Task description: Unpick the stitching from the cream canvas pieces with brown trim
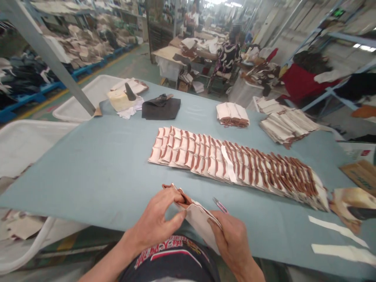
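Between my two hands, over the table's near edge, is a folded sewn leather piece (199, 221), off-white outside with a reddish-brown edge. My left hand (161, 217) pinches its left end, fingers tucked over the brown edge and thumb beneath. My right hand (230, 237) grips the right end, thumb on the near face. Just beyond my right hand lies a small pair of thread snips (220, 205) on the table. Farther off runs a long row of similar folded leather pieces (202, 154), overlapping, brown edges up, with a white strip (228, 163) laid across it.
The blue-green table (88, 168) holds a stack of pieces (232, 113), a larger pile (289, 123) at right, a dark folded cloth (161, 107), and pale strips (337, 231) near the right front. White bins (32, 127) stand left. A person (229, 55) sits at a farther table.
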A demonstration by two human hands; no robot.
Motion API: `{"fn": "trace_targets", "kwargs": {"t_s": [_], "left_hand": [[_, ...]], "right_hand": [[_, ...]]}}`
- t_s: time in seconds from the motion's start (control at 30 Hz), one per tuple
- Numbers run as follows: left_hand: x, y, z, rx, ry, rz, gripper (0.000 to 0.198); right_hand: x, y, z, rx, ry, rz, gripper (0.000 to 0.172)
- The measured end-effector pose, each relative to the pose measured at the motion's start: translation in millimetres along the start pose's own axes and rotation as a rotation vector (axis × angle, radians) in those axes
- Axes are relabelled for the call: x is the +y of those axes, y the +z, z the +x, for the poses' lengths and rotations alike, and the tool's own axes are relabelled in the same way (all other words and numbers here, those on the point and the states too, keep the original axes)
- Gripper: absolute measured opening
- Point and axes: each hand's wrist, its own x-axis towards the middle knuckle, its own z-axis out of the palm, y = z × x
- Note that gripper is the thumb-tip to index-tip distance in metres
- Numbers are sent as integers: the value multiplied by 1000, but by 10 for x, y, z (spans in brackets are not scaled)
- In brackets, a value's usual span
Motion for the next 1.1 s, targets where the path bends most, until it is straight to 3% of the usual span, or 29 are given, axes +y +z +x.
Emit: {"fn": "trace_targets", "kwargs": {"t_s": [0.1,0.2,0.27,0.37,0.43,0.53,0.67,0.87,0.97,1.1], "left_hand": [[272,161,16,-37,-42,48,9],[591,272,103,-118,-200,25,7],[761,341,183,-183,-292,-15,20],[912,454,263,-237,-334,-84,28],[972,531,272,-238,-340,-114,26],[1058,626,249,-223,-347,-122,23],[1167,687,239,-234,-352,-179,20],[1240,707,273,-221,-372,-228,19],[1248,718,267,-216,-384,-248,22],[1241,711,240,-226,-388,-255,21]], "right_hand": [[14,-192,-82,-35,0,-21,30],[34,-412,-164,-69,3,-26,32],[39,-555,-219,-76,53,43,24],[32,-736,-264,-62,247,307,5],[30,-823,-246,-72,384,517,2],[52,-906,-165,-171,502,778,15],[108,-960,-65,-357,557,1034,36],[178,-996,-18,-477,564,1267,58],[175,-983,-35,-484,559,1288,53],[124,-952,-106,-407,562,1110,28]]}}
